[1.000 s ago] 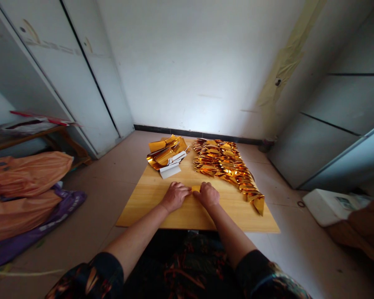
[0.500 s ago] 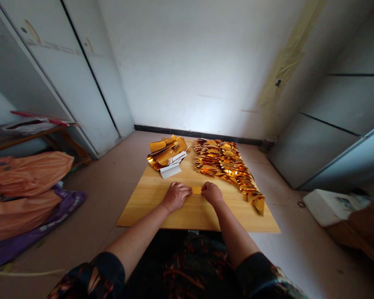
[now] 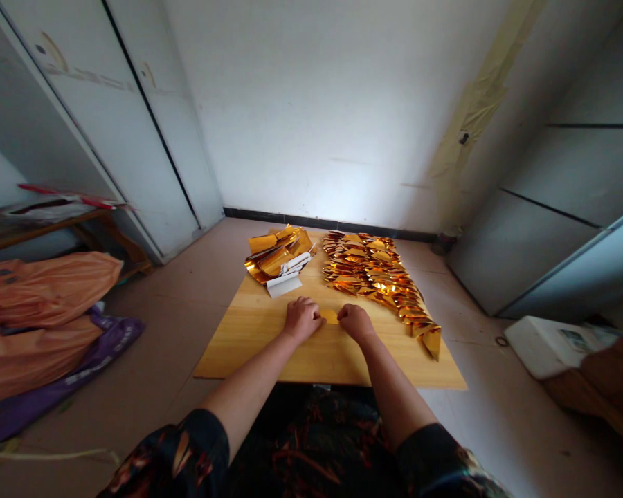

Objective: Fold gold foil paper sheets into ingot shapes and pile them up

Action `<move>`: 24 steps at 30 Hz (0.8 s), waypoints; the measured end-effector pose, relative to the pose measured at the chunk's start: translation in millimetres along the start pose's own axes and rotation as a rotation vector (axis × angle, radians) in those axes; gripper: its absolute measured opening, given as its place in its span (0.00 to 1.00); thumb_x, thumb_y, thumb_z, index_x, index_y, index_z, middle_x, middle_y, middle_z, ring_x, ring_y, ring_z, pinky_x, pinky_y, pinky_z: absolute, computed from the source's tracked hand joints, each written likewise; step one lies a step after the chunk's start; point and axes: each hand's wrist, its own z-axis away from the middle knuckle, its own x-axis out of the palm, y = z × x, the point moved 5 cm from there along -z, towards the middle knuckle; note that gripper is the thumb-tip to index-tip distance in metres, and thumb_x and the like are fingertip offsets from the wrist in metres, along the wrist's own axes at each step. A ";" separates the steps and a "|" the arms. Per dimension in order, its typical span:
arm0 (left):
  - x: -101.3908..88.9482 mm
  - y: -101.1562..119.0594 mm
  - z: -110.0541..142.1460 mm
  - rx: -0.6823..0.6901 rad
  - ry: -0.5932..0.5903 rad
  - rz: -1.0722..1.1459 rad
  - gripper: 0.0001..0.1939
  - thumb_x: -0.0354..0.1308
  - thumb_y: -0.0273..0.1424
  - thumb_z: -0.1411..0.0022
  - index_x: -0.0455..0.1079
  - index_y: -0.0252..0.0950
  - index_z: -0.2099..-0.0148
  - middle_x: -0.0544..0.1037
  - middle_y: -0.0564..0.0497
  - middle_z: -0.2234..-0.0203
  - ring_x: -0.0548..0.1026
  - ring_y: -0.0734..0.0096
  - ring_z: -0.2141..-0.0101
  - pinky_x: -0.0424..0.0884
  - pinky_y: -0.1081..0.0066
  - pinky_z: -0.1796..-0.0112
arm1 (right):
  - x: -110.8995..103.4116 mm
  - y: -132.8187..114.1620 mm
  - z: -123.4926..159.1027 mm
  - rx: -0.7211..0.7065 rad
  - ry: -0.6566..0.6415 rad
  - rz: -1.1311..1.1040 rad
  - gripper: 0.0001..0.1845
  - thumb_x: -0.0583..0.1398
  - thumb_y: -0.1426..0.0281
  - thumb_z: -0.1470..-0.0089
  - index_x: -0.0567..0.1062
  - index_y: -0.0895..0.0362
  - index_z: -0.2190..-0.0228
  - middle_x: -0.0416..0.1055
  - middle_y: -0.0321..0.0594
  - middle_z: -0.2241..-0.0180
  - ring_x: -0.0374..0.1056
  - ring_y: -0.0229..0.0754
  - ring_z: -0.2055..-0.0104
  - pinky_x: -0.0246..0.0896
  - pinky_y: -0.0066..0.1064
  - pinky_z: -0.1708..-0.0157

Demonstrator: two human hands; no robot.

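Note:
A small piece of gold foil paper (image 3: 331,317) lies between my hands, low over the wooden board. My left hand (image 3: 303,319) is closed with its fingers curled at the paper's left end. At the other end, my right hand (image 3: 355,321) pinches the paper's edge between thumb and fingers. Behind my left hand is a loose pile of gold foil sheets (image 3: 275,261), some showing white backs. Rows of folded gold paper pieces (image 3: 376,273) lie beyond my right hand and run down the board's right side.
The wooden board (image 3: 254,353) stands in front of me, with a white wall (image 3: 311,124) behind it. Orange and purple bags (image 3: 41,304) lie on the floor at left. A white box (image 3: 543,346) is at right, near a grey cabinet (image 3: 529,235).
My left hand has moved slightly right and its fingers have curled more, closer to my right hand. The gold paper between them now looks rounder. The piles have not moved.

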 end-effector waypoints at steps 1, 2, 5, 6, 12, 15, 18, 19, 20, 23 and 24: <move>1.3 -2.5 -1.1 -0.033 0.002 0.014 0.07 0.63 0.36 0.49 0.72 0.38 0.74 0.74 0.51 0.69 0.69 0.63 0.61 0.61 0.64 0.61 | -0.1 0.2 -0.1 -0.001 -0.001 0.001 0.10 0.57 0.79 0.55 0.76 0.55 0.73 0.76 0.37 0.68 0.69 0.37 0.64 0.55 0.23 0.67; 2.4 -5.0 -1.7 -0.058 0.003 0.024 0.07 0.63 0.36 0.49 0.72 0.39 0.73 0.74 0.51 0.68 0.68 0.63 0.60 0.61 0.63 0.60 | -0.4 0.3 -0.1 -0.002 -0.002 0.003 0.10 0.57 0.79 0.55 0.77 0.55 0.73 0.76 0.37 0.67 0.69 0.37 0.64 0.55 0.23 0.67; 3.5 -10.9 -1.9 -0.073 -0.020 0.037 0.05 0.63 0.35 0.50 0.74 0.41 0.70 0.74 0.52 0.63 0.68 0.62 0.57 0.60 0.61 0.56 | -1.7 0.5 0.5 -0.005 -0.010 -0.003 0.11 0.57 0.79 0.56 0.77 0.55 0.73 0.76 0.36 0.67 0.69 0.37 0.64 0.55 0.22 0.67; 3.4 -12.5 -1.7 -0.061 -0.035 0.042 0.04 0.63 0.34 0.49 0.74 0.42 0.69 0.74 0.53 0.61 0.67 0.62 0.56 0.60 0.61 0.55 | -2.1 0.3 0.9 -0.005 -0.014 -0.007 0.11 0.57 0.79 0.56 0.77 0.55 0.73 0.76 0.36 0.68 0.69 0.37 0.64 0.55 0.22 0.67; 2.3 -21.7 1.1 0.056 -0.107 0.079 0.07 0.60 0.30 0.47 0.75 0.46 0.64 0.73 0.55 0.57 0.67 0.64 0.53 0.59 0.62 0.51 | -4.0 -1.8 2.8 -0.005 -0.022 -0.014 0.12 0.56 0.80 0.57 0.78 0.55 0.73 0.76 0.37 0.69 0.69 0.36 0.65 0.56 0.22 0.67; 4.0 -26.1 1.5 0.092 -0.125 0.087 0.10 0.58 0.28 0.45 0.76 0.47 0.62 0.73 0.55 0.56 0.66 0.64 0.52 0.59 0.62 0.50 | -3.9 -2.2 1.9 -0.010 -0.024 -0.008 0.12 0.56 0.80 0.57 0.77 0.55 0.73 0.76 0.36 0.69 0.69 0.36 0.65 0.56 0.22 0.67; 5.9 -30.1 1.2 0.119 -0.136 0.090 0.14 0.55 0.24 0.43 0.76 0.48 0.61 0.73 0.54 0.56 0.67 0.66 0.52 0.60 0.63 0.50 | -3.2 -1.9 0.5 -0.014 -0.025 0.003 0.11 0.56 0.79 0.56 0.77 0.55 0.73 0.76 0.36 0.69 0.69 0.36 0.65 0.55 0.22 0.67; 6.5 -31.2 1.1 0.129 -0.140 0.089 0.15 0.54 0.23 0.43 0.76 0.48 0.60 0.73 0.54 0.56 0.67 0.66 0.53 0.61 0.64 0.50 | -3.0 -2.0 0.3 -0.016 -0.026 0.007 0.11 0.56 0.79 0.55 0.77 0.55 0.73 0.76 0.37 0.69 0.69 0.37 0.65 0.55 0.22 0.67; 6.9 -32.2 1.2 0.138 -0.141 0.085 0.16 0.53 0.23 0.43 0.76 0.48 0.60 0.74 0.54 0.56 0.67 0.66 0.53 0.61 0.64 0.51 | -2.7 -2.2 0.3 -0.018 -0.029 0.009 0.10 0.57 0.78 0.55 0.77 0.55 0.73 0.76 0.37 0.69 0.69 0.37 0.65 0.55 0.22 0.67; 7.5 -33.8 2.1 0.161 -0.139 0.073 0.15 0.56 0.24 0.46 0.76 0.48 0.59 0.73 0.54 0.56 0.68 0.65 0.53 0.61 0.64 0.51 | -2.7 -4.3 2.4 -0.031 -0.031 0.024 0.11 0.56 0.78 0.53 0.77 0.54 0.70 0.76 0.36 0.68 0.69 0.37 0.64 0.55 0.22 0.67; 7.3 -33.5 2.6 0.168 -0.132 0.070 0.14 0.58 0.26 0.47 0.75 0.47 0.59 0.73 0.54 0.56 0.67 0.64 0.53 0.62 0.64 0.51 | -3.1 -5.5 3.6 -0.040 -0.025 0.036 0.12 0.55 0.78 0.52 0.77 0.54 0.68 0.76 0.36 0.67 0.69 0.37 0.64 0.55 0.22 0.67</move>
